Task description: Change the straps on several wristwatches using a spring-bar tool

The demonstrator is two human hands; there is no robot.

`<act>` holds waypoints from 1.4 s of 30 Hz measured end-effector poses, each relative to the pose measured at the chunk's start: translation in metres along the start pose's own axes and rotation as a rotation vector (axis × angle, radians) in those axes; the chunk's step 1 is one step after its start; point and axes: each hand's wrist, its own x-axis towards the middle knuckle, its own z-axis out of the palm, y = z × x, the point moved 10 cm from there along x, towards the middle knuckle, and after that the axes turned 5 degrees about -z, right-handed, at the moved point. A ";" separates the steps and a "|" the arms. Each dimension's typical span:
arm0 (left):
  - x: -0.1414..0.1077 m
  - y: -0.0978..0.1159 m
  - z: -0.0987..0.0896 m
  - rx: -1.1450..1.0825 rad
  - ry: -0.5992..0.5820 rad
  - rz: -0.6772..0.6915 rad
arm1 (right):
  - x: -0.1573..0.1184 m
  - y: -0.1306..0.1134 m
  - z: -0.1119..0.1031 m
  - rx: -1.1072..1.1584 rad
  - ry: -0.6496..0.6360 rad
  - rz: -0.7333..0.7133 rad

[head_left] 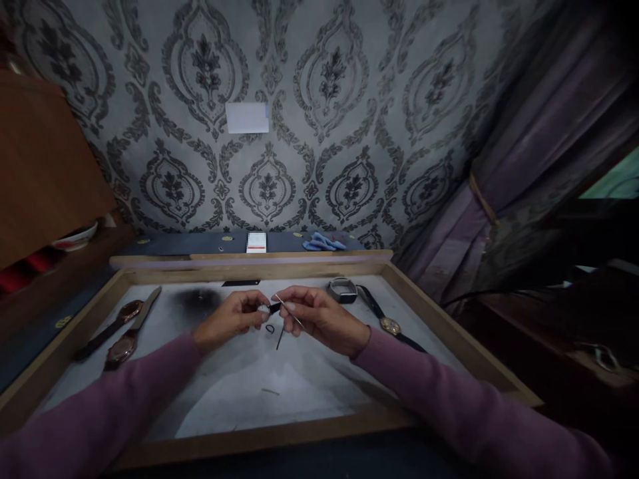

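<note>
My left hand (230,319) is closed, its thumb and fingers pinching a small wristwatch (263,309) with a pale round face. A short black strap (274,307) runs from the watch toward my right hand (327,318). That hand is closed on a thin metal rod-like tool (295,319), held slantwise near the strap; its exact kind is too fine to make out. On the white surface just below lie a small black loop (270,329) and a narrow dark strip (280,337).
A wooden-rimmed tray (279,434) surrounds the work. Brown watches (122,347) rest at left; a grey-banded watch (342,290) and a gold-faced watch (390,326) at right. Behind the rim are a phone (256,242) and blue cloth (323,241). A curtain (464,206) hangs right.
</note>
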 end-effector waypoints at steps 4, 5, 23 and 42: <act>-0.002 -0.010 0.005 -0.020 -0.036 -0.026 | 0.001 0.003 -0.001 0.027 -0.007 0.009; -0.002 -0.010 0.006 -0.021 -0.039 -0.024 | 0.001 0.003 -0.001 0.031 -0.007 0.013; -0.005 -0.001 0.006 0.014 -0.087 -0.012 | 0.009 -0.009 -0.015 -0.393 0.052 -0.085; -0.009 0.006 0.003 0.004 -0.007 0.035 | -0.001 0.001 -0.002 -0.536 -0.028 -0.162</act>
